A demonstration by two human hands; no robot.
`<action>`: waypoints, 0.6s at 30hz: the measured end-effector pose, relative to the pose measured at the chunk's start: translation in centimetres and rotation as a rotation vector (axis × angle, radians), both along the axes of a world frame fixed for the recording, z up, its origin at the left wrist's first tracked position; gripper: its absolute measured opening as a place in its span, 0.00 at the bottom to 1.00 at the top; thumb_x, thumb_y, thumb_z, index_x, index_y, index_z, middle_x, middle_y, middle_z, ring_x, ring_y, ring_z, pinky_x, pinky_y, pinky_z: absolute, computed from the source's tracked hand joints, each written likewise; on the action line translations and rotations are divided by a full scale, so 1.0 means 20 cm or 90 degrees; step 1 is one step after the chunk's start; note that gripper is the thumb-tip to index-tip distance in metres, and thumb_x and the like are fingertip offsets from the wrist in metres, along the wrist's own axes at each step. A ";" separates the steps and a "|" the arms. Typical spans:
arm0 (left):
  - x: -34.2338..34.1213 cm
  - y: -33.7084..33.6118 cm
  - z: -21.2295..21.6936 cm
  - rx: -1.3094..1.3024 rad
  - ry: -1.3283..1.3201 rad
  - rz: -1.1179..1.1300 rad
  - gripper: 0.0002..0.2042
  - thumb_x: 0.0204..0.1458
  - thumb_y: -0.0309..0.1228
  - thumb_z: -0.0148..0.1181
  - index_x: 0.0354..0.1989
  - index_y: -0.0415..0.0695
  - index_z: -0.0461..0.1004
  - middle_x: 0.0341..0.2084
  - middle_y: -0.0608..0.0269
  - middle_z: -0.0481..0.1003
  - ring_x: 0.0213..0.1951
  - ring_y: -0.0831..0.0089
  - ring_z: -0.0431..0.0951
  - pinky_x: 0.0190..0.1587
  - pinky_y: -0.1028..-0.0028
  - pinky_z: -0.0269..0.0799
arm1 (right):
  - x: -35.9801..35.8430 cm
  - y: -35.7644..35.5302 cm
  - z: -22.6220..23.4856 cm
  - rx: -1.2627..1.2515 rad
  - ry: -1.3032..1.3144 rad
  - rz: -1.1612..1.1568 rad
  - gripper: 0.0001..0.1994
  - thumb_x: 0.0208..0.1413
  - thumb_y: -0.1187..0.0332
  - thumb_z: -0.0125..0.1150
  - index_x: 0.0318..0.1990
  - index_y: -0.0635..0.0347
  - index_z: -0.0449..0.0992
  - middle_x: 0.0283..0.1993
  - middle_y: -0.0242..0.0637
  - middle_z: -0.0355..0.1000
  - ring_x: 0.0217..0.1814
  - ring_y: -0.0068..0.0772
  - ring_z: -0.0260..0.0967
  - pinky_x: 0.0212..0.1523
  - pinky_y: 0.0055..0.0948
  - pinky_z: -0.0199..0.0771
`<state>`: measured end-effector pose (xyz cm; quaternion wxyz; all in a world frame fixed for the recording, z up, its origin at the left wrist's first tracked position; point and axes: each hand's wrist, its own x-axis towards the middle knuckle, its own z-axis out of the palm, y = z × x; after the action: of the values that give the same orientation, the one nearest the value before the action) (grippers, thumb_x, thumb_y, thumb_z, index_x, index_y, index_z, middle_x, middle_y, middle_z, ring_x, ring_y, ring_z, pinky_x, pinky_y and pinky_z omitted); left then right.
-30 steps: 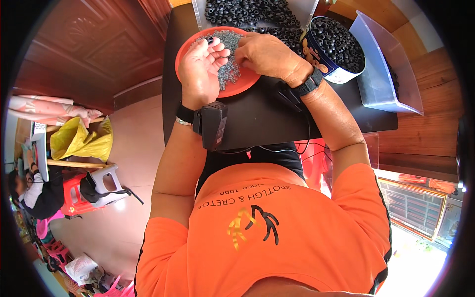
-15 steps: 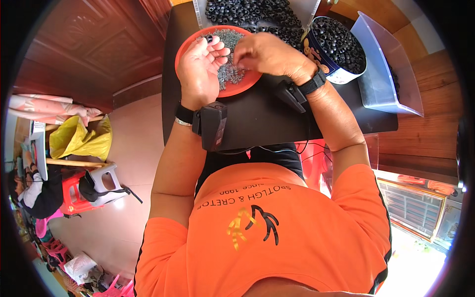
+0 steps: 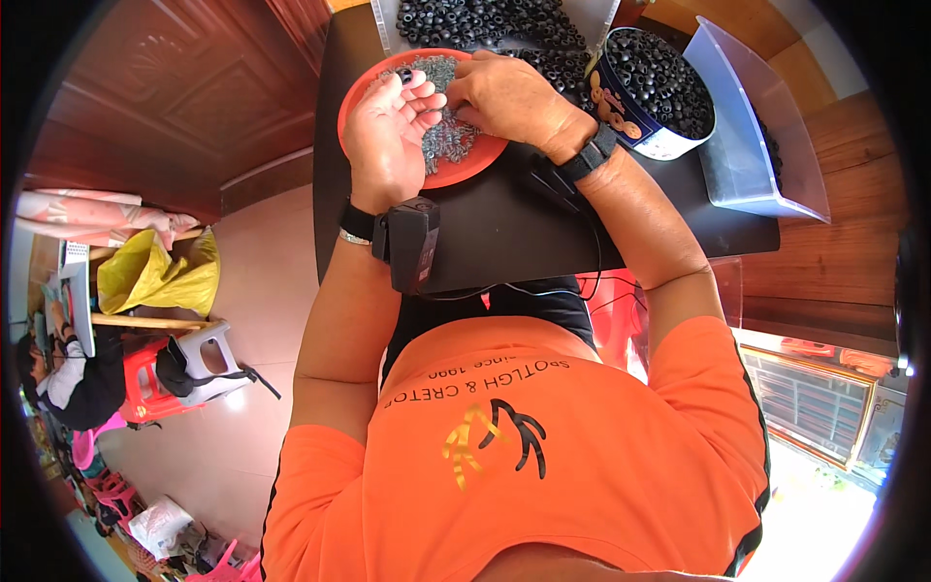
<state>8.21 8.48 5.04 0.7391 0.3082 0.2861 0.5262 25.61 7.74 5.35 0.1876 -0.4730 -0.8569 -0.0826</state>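
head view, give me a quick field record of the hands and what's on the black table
left hand: left hand palm up over the round orange plastic plate, a small black ring at its fingertips
right hand: right hand palm down at the plate's far side, fingers curled
plate contents: heap of small grey metal rings
surface: black table
nearby: round blue tin of black rings; clear plastic tray
wrists: black box strapped on left wrist

Your hands (image 3: 441, 116) over the plate (image 3: 361, 92) on the worktop (image 3: 504, 233), round tin (image 3: 659, 87) to its right, tray (image 3: 485, 19) behind.
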 end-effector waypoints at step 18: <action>0.00 -0.01 0.00 0.002 0.003 -0.010 0.11 0.59 0.35 0.48 0.38 0.39 0.70 0.32 0.59 0.74 0.35 0.67 0.75 0.39 0.71 0.68 | 0.01 0.00 0.00 -0.023 -0.043 0.022 0.06 0.44 0.68 0.62 0.30 0.57 0.74 0.33 0.36 0.70 0.43 0.39 0.69 0.44 0.33 0.71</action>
<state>8.20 8.31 5.08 0.7417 0.3131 0.2846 0.5205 25.77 7.69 5.39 0.1516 -0.4582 -0.8722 -0.0801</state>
